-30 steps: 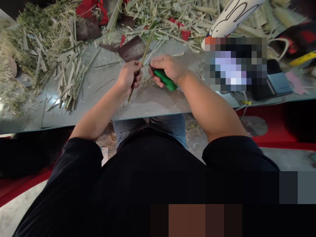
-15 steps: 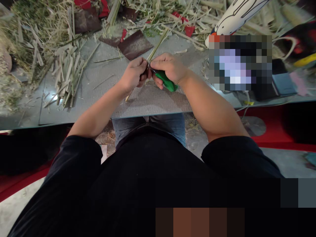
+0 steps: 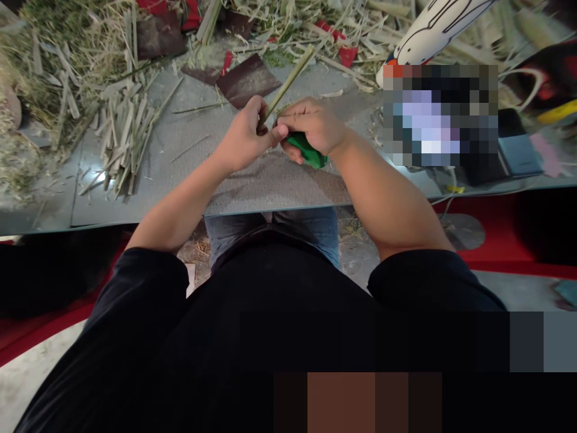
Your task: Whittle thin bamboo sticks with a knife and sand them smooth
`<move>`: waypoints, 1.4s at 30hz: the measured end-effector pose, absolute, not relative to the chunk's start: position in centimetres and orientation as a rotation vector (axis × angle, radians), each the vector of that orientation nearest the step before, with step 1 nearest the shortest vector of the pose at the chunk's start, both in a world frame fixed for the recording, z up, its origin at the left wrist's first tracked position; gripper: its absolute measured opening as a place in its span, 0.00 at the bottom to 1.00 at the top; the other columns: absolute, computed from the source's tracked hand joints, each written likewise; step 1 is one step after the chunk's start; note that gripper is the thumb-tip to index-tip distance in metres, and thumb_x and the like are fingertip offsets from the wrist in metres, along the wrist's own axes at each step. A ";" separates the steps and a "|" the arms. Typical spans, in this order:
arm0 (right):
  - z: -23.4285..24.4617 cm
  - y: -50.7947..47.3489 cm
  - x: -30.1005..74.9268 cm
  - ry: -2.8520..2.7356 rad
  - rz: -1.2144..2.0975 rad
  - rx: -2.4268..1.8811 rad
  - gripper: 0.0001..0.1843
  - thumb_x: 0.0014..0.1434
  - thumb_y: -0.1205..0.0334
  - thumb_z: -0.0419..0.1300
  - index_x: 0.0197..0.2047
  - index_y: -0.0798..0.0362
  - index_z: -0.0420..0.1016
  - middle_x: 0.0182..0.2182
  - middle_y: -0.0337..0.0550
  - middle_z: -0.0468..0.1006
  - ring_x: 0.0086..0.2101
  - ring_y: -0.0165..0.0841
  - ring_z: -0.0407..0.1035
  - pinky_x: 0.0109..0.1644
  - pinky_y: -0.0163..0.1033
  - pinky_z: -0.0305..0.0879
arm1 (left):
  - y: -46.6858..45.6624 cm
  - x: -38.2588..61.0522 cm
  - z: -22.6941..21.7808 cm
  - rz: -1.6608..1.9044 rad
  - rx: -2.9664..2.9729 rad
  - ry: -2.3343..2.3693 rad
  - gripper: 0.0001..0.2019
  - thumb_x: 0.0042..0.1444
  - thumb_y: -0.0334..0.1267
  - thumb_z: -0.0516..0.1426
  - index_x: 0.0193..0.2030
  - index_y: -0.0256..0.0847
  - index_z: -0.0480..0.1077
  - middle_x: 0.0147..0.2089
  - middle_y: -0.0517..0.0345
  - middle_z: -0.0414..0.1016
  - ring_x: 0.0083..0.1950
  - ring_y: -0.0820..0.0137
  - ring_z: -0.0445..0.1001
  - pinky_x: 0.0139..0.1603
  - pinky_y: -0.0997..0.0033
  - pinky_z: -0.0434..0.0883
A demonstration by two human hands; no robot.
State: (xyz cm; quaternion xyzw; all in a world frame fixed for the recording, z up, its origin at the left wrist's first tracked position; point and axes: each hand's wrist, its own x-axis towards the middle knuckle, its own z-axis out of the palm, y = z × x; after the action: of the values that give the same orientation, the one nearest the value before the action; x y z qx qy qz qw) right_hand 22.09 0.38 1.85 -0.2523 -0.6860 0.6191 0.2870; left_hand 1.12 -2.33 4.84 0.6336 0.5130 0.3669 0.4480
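A narrow bamboo strip [image 3: 291,77] slants up and away from my left hand [image 3: 243,133], whose fingers are curled about its near end. The left thumb is stretched across to the fingertips of my right hand [image 3: 318,126]. That right hand is wrapped round a green-handled knife [image 3: 309,151]; its blade is hidden by the fingers. Both hands are just above the grey tabletop [image 3: 252,189], close together. Beyond them lies a dark brown sheet, perhaps sandpaper [image 3: 247,81].
A pile of cut strips [image 3: 124,144] lies to the left. Shavings [image 3: 72,36] heap along the back, with red scraps [image 3: 348,56] among them. At right are a white cylinder with a drawn figure [image 3: 433,36], a blurred-out patch and a blue-grey box [image 3: 520,153].
My left hand has turned and its thumb has stretched toward the right hand. The strip's far end reaches slightly farther away; its near end no longer shows below the hands.
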 end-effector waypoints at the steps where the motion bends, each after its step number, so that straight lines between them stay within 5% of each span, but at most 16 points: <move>1: 2.0 0.3 22.1 -1.843 1.642 -0.684 0.30 0.74 0.28 0.64 0.35 0.44 0.71 0.20 0.40 0.65 0.21 0.41 0.61 0.23 0.44 0.66 | -2.2 1.0 4.8 0.886 1.593 1.254 0.23 0.65 0.35 0.76 0.38 0.47 0.63 0.32 0.61 0.70 0.41 0.62 0.82 0.40 0.66 0.68; 8: 3.1 -0.4 21.9 -1.828 1.593 -0.650 0.35 0.78 0.27 0.64 0.31 0.47 0.71 0.20 0.40 0.68 0.19 0.36 0.63 0.21 0.40 0.65 | -1.6 0.7 4.2 0.886 1.773 1.145 0.27 0.63 0.39 0.77 0.36 0.49 0.59 0.30 0.62 0.64 0.40 0.60 0.78 0.39 0.60 0.70; 17: 2.9 -0.1 22.0 -1.769 1.777 -0.789 0.37 0.64 0.23 0.73 0.35 0.45 0.64 0.19 0.37 0.63 0.18 0.38 0.62 0.17 0.40 0.67 | -0.8 0.4 3.1 0.878 1.985 1.184 0.22 0.68 0.40 0.72 0.38 0.49 0.60 0.32 0.60 0.68 0.42 0.59 0.77 0.44 0.58 0.71; 26: 3.0 -0.3 21.6 -1.762 1.700 -0.765 0.39 0.69 0.20 0.70 0.33 0.48 0.69 0.20 0.37 0.65 0.18 0.31 0.58 0.16 0.34 0.60 | -2.4 1.0 4.6 0.673 2.085 1.484 0.18 0.73 0.46 0.68 0.39 0.49 0.62 0.38 0.53 0.76 0.47 0.54 0.80 0.46 0.57 0.70; 37: 2.0 -0.3 20.4 -1.732 1.391 -0.814 0.38 0.78 0.22 0.61 0.29 0.45 0.67 0.19 0.38 0.65 0.19 0.35 0.58 0.22 0.42 0.58 | -2.8 1.5 5.2 0.477 2.145 1.733 0.21 0.81 0.60 0.57 0.46 0.45 0.71 0.48 0.42 0.82 0.55 0.49 0.83 0.54 0.55 0.72; 42: 1.8 0.7 20.7 -1.607 1.305 -0.847 0.33 0.80 0.28 0.61 0.33 0.44 0.71 0.20 0.37 0.67 0.20 0.35 0.57 0.24 0.43 0.58 | -2.6 1.5 5.2 0.487 2.067 1.797 0.21 0.80 0.59 0.58 0.40 0.47 0.65 0.44 0.47 0.78 0.55 0.51 0.82 0.53 0.58 0.70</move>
State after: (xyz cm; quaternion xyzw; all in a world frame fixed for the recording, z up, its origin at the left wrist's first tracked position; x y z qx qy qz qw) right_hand 20.68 0.69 1.76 -0.3407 -0.6461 0.5247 0.4373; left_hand 1.51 -2.55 5.21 0.7311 0.6354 0.1724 0.1789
